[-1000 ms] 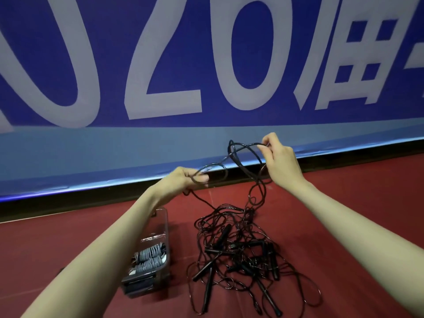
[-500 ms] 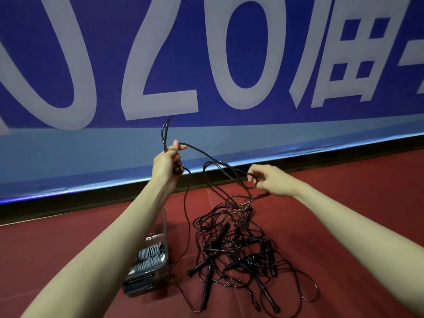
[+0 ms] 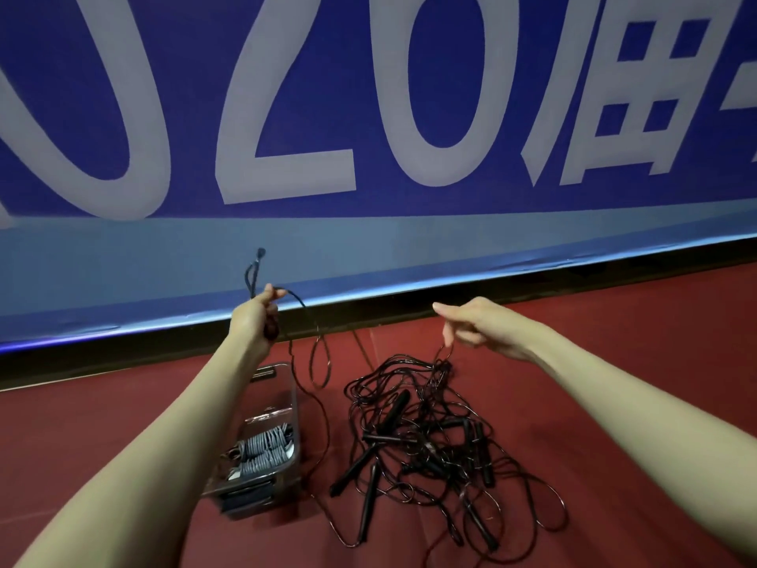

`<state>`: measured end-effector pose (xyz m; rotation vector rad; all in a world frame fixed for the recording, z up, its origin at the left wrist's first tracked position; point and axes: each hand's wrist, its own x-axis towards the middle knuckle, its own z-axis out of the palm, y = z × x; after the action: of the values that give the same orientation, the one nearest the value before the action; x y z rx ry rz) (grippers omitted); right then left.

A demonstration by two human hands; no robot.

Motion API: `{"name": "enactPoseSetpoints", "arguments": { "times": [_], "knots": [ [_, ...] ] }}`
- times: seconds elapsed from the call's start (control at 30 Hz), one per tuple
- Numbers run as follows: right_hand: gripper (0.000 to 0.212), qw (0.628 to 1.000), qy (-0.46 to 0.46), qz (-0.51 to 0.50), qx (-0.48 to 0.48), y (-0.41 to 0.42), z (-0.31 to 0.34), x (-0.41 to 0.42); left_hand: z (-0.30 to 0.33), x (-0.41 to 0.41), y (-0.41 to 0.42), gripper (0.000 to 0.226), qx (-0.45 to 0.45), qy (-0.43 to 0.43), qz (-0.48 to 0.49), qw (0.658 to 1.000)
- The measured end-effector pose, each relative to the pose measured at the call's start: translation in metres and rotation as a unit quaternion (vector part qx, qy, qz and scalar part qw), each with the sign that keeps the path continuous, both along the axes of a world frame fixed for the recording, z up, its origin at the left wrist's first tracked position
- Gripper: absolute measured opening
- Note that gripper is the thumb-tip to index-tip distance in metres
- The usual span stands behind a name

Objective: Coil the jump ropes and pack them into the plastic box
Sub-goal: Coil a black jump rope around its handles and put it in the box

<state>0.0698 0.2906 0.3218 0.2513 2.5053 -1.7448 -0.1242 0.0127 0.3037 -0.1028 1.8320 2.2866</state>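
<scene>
Jump ropes [image 3: 430, 440] lie in a black tangle on the red floor [image 3: 614, 403], thin cords looping around several black handles, with a few loops spilling out toward the near right. Just left of the tangle sits the clear plastic box [image 3: 282, 407], long side running away from the viewer, holding grey coiled bundles [image 3: 264, 448] in its nearer half. Farther up, the left hand [image 3: 256, 317] is raised above the box's far end, fingers curled tight around a black cord [image 3: 311, 321] whose end sticks up above the fist, while the rest trails down in a loop toward the floor. The right hand [image 3: 483, 327] hangs over the far edge of the tangle, thumb and finger pinching a strand lifted from it. Behind both runs a blue banner [image 3: 368, 116] with large pale characters.
</scene>
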Motion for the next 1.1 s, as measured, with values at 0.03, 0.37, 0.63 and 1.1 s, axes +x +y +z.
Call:
{"name": "enactPoseSetpoints", "arguments": {
  "times": [0.03, 0.37, 0.63, 1.1],
  "knots": [
    [0.047, 0.999, 0.015, -0.028, 0.017, 0.0, 0.0, -0.001, -0.004, -0.001, -0.001, 0.029, -0.03, -0.002, -0.015, 0.999],
    [0.046, 0.994, 0.072, -0.072, 0.046, -0.027, -0.014, -0.014, 0.069, 0.051, 0.036, 0.029, -0.103, 0.225, -0.238, 0.939],
    [0.018, 0.98, 0.133, -0.05, 0.142, -0.048, -0.012, -0.022, 0.108, 0.073, 0.052, 0.03, 0.007, 0.239, -0.239, 0.941],
    [0.043, 0.981, 0.157, -0.001, -0.116, -0.022, 0.03, -0.003, 0.003, 0.037, 0.037, 0.048, -0.435, 0.126, -0.26, 0.853]
  ]
}}
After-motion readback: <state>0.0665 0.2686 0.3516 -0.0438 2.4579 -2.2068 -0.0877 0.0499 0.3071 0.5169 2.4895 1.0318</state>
